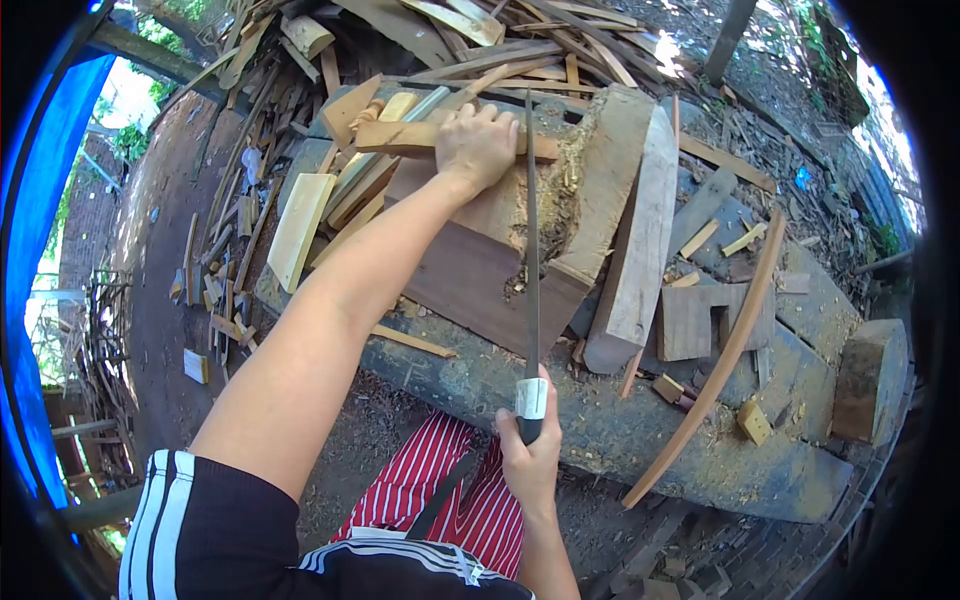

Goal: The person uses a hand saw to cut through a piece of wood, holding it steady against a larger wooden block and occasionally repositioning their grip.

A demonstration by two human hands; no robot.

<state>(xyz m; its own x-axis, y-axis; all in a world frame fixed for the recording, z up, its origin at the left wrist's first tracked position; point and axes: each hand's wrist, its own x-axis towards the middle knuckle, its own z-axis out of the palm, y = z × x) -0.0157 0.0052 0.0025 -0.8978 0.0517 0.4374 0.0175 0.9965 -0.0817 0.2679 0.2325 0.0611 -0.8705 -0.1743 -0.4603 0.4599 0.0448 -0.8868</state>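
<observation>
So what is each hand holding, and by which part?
The right hand grips a long blade by its handle. The left hand presses a wood strip near its middle.

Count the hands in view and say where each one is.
2. The left hand presses a wood strip onto the chopping block; the right hand grips the long knife by its handle.
</observation>
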